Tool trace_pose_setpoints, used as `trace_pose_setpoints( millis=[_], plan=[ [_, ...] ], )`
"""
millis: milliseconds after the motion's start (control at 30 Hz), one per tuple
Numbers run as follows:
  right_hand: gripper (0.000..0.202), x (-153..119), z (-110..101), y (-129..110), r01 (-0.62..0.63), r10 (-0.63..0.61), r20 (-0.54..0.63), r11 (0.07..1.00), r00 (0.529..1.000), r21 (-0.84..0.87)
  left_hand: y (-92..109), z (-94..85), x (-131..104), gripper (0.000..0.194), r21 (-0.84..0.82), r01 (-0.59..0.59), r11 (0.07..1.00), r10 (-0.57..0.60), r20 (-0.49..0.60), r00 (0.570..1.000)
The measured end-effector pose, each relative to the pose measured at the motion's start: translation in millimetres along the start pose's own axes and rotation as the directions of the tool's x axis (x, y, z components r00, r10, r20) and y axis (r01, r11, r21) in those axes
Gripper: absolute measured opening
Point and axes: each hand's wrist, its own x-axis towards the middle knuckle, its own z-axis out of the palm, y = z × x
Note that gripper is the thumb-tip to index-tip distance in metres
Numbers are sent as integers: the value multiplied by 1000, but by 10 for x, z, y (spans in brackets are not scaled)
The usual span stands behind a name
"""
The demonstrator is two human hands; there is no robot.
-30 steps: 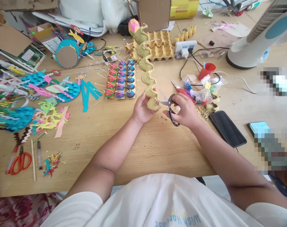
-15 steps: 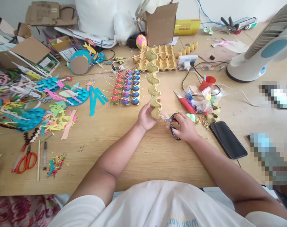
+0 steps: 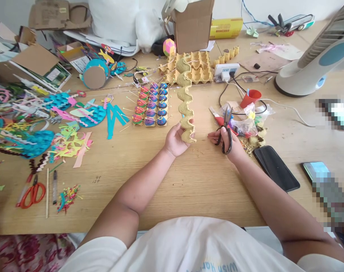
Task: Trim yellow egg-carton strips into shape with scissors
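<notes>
My left hand (image 3: 176,140) grips the near end of a strip of egg carton (image 3: 185,98), a wavy yellowish row of cups held lengthwise away from me. Black-handled scissors (image 3: 226,130) are in my right hand (image 3: 227,145), blades pointing up and away, apart from the strip; some of my fingers stretch out to the left beneath the handles. Small crumbs of carton (image 3: 198,151) lie on the table between my hands. Just past the strip's left side stand painted egg-cup pieces (image 3: 151,107) in red, purple and blue rows, with thin pins sticking out.
Beyond the strip lies an uncut egg tray (image 3: 200,71). To the right are a red cup (image 3: 250,98), plastic bags, a black phone (image 3: 276,168) and a fan (image 3: 310,71). Orange scissors (image 3: 33,194) and paper crafts (image 3: 70,139) cover the left side.
My right hand has drawn away to the right from the strip's near end, and the scissors have turned to point upward. Crumbs now show on the table. My left hand keeps its hold.
</notes>
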Motion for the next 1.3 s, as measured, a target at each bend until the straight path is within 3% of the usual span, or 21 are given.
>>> trace_pose_setpoints(
  millis=[233,333,433,600,767,900,967,1033,1167,1300],
  plan=[
    [68,444,-88,-57,-29,31,-70,999,997,26,-4,3,7,44,139,-35,990,45,-73,996],
    [63,620,-120,-76,20,-17,-130,999,991,24,-6,9,16,47,158,-34,987,47,-80,996],
    [61,717,-92,-71,64,-57,-179,997,982,32,-2,34,17,46,117,-18,993,30,-98,995],
    [61,892,32,-32,37,-27,-143,997,989,65,17,102,-18,45,-17,34,999,-36,-141,989],
    [57,1137,26,-56,35,-5,-249,992,969,118,37,128,-41,35,-68,47,997,-53,-87,995],
    [56,875,96,-132,51,-32,-150,990,988,128,17,101,-23,30,-58,32,998,-35,-42,999],
    [55,594,195,-172,70,-72,14,990,997,118,-20,86,-8,29,-21,17,1000,-18,-40,999],
    [53,320,301,-204,58,-72,100,989,992,137,-72,82,4,31,70,11,998,-10,-10,1000],
    [51,12,401,-230,121,-122,6,988,993,93,-178,111,1,52,284,-40,958,10,105,994],
    [46,-46,358,-186,119,-117,-43,991,992,61,-257,156,-24,56,395,-91,914,71,65,995]
  ],
)
